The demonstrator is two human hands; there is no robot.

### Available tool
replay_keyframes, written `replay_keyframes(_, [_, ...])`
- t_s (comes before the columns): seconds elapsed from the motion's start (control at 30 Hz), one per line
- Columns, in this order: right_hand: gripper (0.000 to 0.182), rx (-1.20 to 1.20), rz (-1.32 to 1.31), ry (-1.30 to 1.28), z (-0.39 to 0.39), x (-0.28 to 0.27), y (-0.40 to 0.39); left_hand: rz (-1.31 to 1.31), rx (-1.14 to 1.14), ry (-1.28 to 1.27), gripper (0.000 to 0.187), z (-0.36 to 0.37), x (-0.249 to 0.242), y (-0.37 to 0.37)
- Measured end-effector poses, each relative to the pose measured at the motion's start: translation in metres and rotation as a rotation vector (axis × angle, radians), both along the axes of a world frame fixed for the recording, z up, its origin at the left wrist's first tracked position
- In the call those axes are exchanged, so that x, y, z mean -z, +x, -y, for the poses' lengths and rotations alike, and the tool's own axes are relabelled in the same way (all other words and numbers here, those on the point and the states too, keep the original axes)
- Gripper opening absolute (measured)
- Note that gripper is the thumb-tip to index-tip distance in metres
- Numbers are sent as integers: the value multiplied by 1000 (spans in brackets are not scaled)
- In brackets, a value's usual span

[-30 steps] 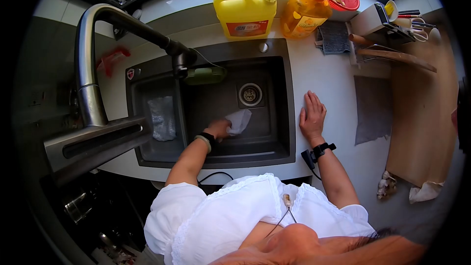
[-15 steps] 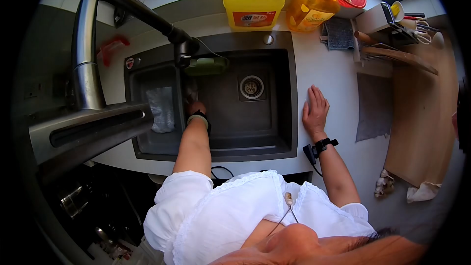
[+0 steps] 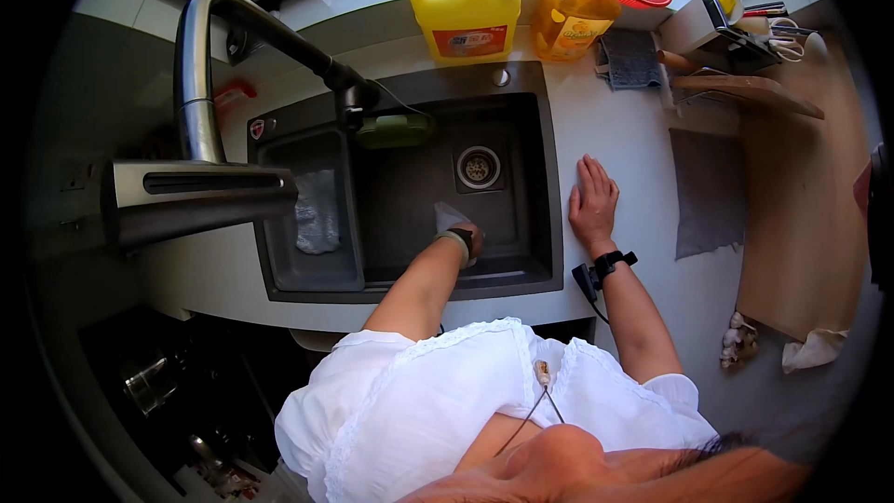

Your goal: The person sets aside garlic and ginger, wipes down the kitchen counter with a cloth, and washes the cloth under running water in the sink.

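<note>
My left hand (image 3: 472,238) is down in the dark grey sink (image 3: 400,296), over the lower middle of the main basin. A pale, thin cloth (image 3: 449,216) pokes out past this hand, which grips it; most of the fingers are hidden. A round drain (image 3: 478,168) lies in the basin floor beyond the hand. Flat on the white countertop, to the right of the sink, rests my right hand (image 3: 594,202), holding nothing, its fingers stretched out and close together.
A grey tray (image 3: 357,224) with a clear plastic piece (image 3: 318,214) fills the sink's left side. The steel faucet (image 3: 196,84) arches over it. A green object (image 3: 396,130) hangs at the basin's back. Behind stand a yellow jug (image 3: 466,14) and an orange soap bottle (image 3: 575,14).
My left hand has moved right and toward me, from beside the tray to the lower middle of the basin, and the pale cloth now shows. My right hand stays flat on the countertop.
</note>
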State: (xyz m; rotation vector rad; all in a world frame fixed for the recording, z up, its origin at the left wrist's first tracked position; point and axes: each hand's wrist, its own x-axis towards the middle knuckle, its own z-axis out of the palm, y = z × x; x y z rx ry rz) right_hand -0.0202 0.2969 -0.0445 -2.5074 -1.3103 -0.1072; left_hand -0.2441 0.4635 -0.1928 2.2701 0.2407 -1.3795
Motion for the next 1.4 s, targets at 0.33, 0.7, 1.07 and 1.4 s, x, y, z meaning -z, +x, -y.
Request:
replay_keyframes(0.33, [52, -5, -11, 40, 1, -2, -1, 151, -60, -383, 35, 16, -97, 32])
replay_keyframes(0.7, [48, -45, 3, 62, 6, 10, 3, 357, -1480, -856, 36, -25, -207, -88])
replay_keyframes(1.07, [49, -135, -163, 178, 11, 18, 16, 650, -1711, -918, 40, -34, -299, -214])
replay_keyframes(1.4, [66, 250, -80, 3, 19, -14, -70, 806, -1563, -817, 36, -62, -298, -250])
